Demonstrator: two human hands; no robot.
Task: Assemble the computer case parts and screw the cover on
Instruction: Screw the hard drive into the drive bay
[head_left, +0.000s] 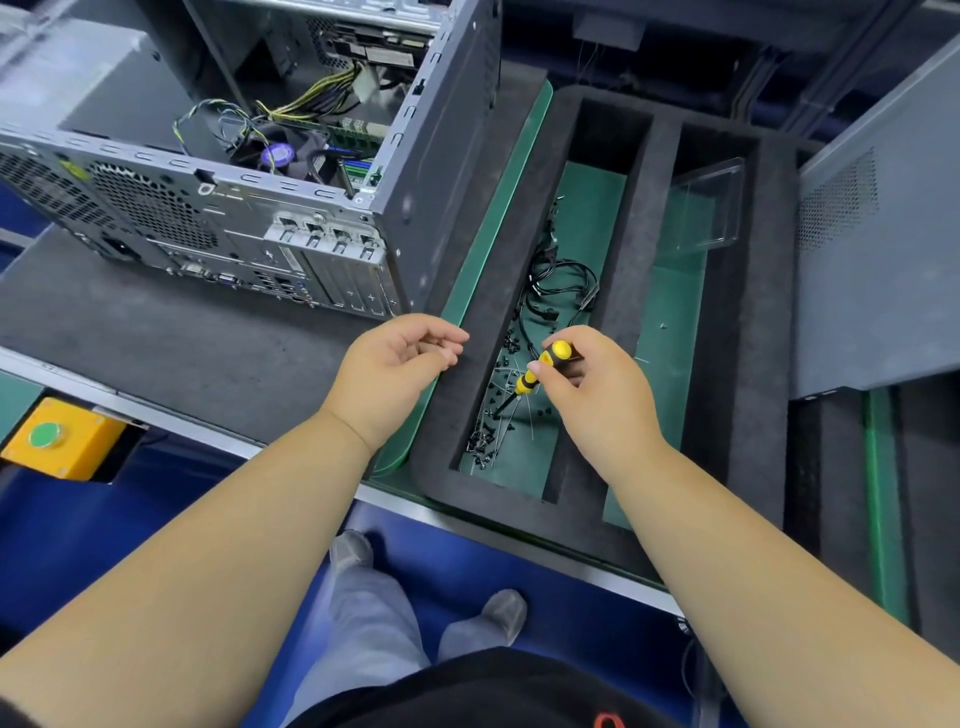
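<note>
An open grey computer case lies on the dark mat at the upper left, its inside wiring and fan exposed. A grey side cover panel leans at the far right. My right hand grips a yellow-and-black screwdriver, whose tip points down into the left compartment of a black foam tray, among several loose black screws. My left hand hovers just left of the tray, fingers loosely curled, with nothing visible in it.
Black cables lie in the same tray compartment. A clear plastic box sits in the right compartment. A yellow box with a green button is at the bench's left edge. My legs and shoes stand on blue floor below.
</note>
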